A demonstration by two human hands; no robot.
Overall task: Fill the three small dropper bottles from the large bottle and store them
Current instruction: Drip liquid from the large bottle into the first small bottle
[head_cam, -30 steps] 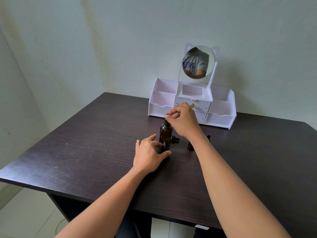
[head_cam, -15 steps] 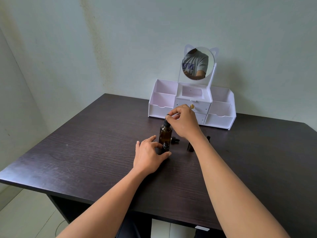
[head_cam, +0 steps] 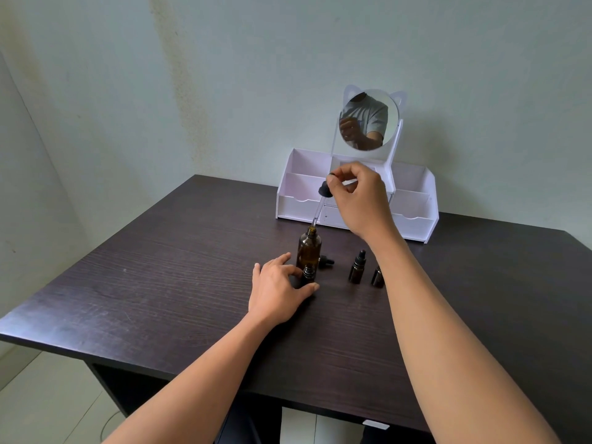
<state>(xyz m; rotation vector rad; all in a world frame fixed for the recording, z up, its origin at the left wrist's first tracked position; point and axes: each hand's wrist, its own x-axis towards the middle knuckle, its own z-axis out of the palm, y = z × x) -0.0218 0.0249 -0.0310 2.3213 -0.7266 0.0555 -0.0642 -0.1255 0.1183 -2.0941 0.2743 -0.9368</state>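
Head view: right hand (head_cam: 362, 200) pinches the black bulb of a dropper (head_cam: 320, 203) in curled fingers, with the glass tip just above the mouth of the large bottle (head_cam: 308, 249). Left hand (head_cam: 275, 291) grips an uncapped small bottle (head_cam: 308, 273) standing on the table (head_cam: 160, 267); a cap (head_cam: 326, 261) lies beside it. The second small bottle (head_cam: 357, 270) stands capped, and the third small bottle (head_cam: 378, 277) is partly hidden. Their fill level cannot be told. Nothing is in the organizer (head_cam: 413, 219) yet, so filling, capping and storing likely remain.
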